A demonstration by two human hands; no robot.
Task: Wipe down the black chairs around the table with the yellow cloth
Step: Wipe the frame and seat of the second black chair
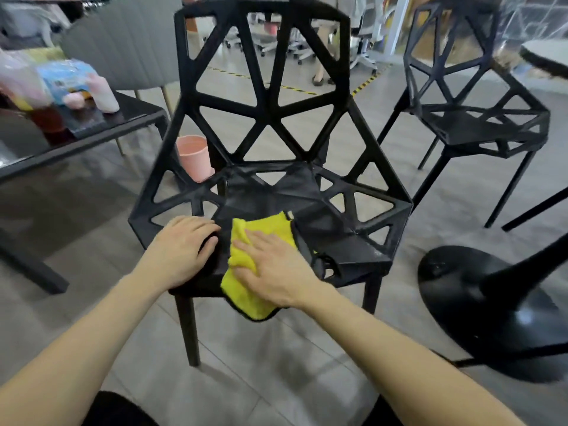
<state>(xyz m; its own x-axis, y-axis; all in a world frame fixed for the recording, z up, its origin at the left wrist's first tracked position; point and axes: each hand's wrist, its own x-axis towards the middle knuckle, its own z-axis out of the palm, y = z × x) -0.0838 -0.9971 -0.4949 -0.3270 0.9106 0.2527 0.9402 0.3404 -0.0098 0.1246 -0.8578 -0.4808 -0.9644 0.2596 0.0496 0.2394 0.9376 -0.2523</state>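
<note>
A: What is the largest thing under the hands?

B: The near black chair [267, 192], a stiff open lattice of bars and triangular gaps. The person's left hand [181, 250] rests on the seat's front left corner, fingers curved over the edge. It probably steadies the frame, which looks light enough to shift under a push.

A: How many black chairs are there?

B: Two show. The second black chair [473, 118] stands well beyond the right hand, off to its right. A grey padded chair [123, 47] sits far beyond the left hand, past the worktop [135, 115], and a pink cup [193, 158] stands on the floor behind the near seat.

A: And the cloth?

B: One yellow cloth [246, 281] lies on the front of the near seat, between the two hands and partly under the right one, with its near edge hanging off the rim. The right hand [273, 265] presses it flat with straight, spread fingers, pinching nothing.

A: How will it handle?

B: It seems soft and limp, likely to bunch or snag in the gaps. A flat palm suits the seat panel. For the bars, wrapping it round each one would likely serve better.
</note>
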